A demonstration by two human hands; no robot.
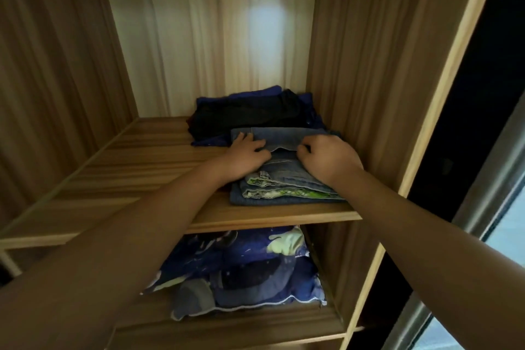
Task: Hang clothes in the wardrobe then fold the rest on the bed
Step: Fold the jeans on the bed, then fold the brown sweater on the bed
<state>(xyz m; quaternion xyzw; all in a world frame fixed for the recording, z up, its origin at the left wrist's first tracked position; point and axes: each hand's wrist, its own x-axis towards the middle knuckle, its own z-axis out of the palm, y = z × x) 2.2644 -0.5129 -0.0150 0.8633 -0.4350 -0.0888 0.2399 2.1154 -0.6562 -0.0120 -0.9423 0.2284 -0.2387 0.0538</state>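
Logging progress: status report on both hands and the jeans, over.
Left hand flat on folded jeans. Right hand pinching top fold. Dark clothes pile directly behind.

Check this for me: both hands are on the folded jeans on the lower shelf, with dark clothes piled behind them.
Wrong shelf. The head view shows the folded jeans on the upper shelf; the lower one holds a blue patterned pillow. The rest stands: left hand and right hand are on the jeans, dark clothes piled behind them.
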